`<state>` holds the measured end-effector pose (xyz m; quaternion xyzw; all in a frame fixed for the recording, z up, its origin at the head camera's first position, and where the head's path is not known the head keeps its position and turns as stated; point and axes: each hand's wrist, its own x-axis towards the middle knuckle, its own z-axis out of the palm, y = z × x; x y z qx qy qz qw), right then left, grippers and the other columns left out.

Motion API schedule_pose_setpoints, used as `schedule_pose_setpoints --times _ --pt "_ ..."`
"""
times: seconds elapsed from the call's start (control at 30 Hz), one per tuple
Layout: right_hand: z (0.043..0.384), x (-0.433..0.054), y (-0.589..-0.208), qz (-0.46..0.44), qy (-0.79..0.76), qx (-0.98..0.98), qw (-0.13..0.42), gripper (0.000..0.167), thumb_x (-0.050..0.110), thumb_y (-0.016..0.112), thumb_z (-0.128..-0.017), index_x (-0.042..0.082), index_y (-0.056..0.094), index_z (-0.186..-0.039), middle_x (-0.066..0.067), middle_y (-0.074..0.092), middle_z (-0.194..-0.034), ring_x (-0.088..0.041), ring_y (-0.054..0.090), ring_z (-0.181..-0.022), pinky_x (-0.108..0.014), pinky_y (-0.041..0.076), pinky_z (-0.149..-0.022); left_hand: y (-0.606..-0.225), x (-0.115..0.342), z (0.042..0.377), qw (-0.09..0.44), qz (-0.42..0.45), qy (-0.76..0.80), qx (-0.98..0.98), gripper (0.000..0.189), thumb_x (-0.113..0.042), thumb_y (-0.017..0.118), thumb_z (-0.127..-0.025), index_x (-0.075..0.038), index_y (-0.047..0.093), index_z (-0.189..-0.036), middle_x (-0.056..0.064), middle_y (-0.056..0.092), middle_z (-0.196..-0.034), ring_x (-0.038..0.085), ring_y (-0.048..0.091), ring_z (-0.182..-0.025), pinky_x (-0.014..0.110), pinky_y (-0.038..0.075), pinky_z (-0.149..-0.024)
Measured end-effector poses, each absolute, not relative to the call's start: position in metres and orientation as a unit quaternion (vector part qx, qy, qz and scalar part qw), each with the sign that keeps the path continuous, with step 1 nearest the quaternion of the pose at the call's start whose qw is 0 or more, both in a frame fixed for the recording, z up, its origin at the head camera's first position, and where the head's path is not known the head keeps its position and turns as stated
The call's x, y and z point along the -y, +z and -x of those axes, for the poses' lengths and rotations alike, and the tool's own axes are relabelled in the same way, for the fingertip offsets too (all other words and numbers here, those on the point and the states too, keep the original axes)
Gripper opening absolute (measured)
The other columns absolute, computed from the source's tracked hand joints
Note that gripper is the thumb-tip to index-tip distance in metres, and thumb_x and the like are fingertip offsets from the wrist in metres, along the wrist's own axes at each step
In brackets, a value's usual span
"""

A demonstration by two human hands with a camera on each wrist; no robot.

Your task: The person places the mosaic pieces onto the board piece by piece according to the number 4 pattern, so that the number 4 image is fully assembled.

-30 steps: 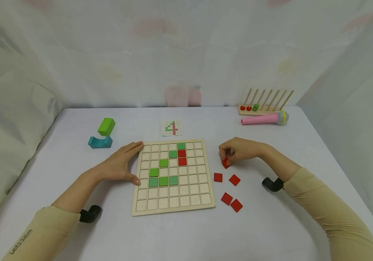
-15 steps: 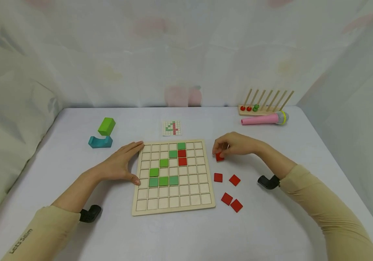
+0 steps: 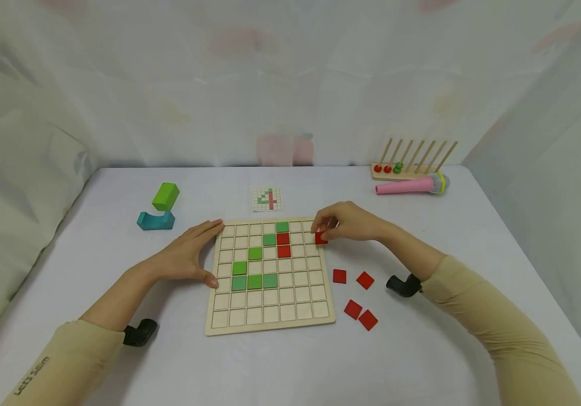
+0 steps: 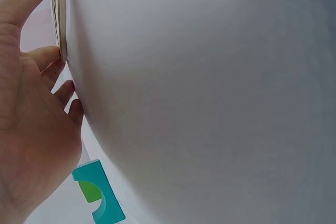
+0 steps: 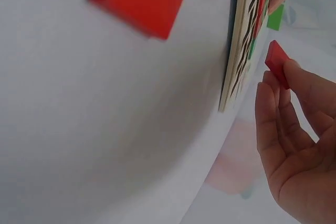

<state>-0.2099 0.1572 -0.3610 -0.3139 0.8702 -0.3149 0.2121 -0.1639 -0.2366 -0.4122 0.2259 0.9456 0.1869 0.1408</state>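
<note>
My right hand (image 3: 352, 221) pinches a red square tile (image 3: 321, 238) between thumb and fingers, over the upper right edge of the wooden grid board (image 3: 270, 329). In the right wrist view that tile (image 5: 276, 64) is held up off the table. My left hand (image 3: 185, 256) rests along the board's left edge with its fingers spread and straight. The left wrist view shows those fingertips (image 4: 50, 56) touching the board's side. Several green tiles (image 3: 255, 282) and two red tiles (image 3: 284, 251) sit in the grid's squares. Beyond the board lies a small pattern card (image 3: 267, 199).
Several loose red tiles (image 3: 353, 309) lie right of the board. At the back right are a peg stand (image 3: 397, 175) with red and green beads and a pink toy microphone (image 3: 407, 185). A green block (image 3: 166, 197) and a teal arched block (image 3: 155, 221) stand at the left.
My right hand has lifted the red tile off the table and carried it left, from beside the board to its right edge. The left hand has stayed in place.
</note>
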Motion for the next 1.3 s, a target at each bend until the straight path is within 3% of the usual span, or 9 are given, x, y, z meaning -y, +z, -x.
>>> schedule_pose_setpoints --times 0.57,1.3 --pt "0.2 -0.117 -0.353 0.333 -0.336 -0.852 0.226 0.017 0.005 0.069 -0.088 0.011 0.075 -0.103 0.0 0.074 -0.095 -0.01 0.065 -0.084 -0.023 0.053 -0.077 -0.413 0.237 0.164 0.134 -0.23 0.197 -0.944 0.135 -0.062 0.088 -0.052 -0.008 0.023 -0.157 0.012 0.02 -0.166 0.043 0.015 -0.153 0.066 0.021 -0.12" --pt "0.193 -0.081 -0.363 0.337 -0.292 -0.859 0.251 0.014 0.005 0.074 -0.084 0.014 0.075 -0.095 0.001 0.073 -0.089 -0.007 0.064 -0.081 -0.018 0.053 -0.074 -0.409 0.237 0.163 0.145 -0.227 0.193 -0.944 0.135 -0.066 0.085 -0.054 -0.009 0.022 -0.158 0.013 0.019 -0.166 0.044 0.015 -0.152 0.068 0.021 -0.118"
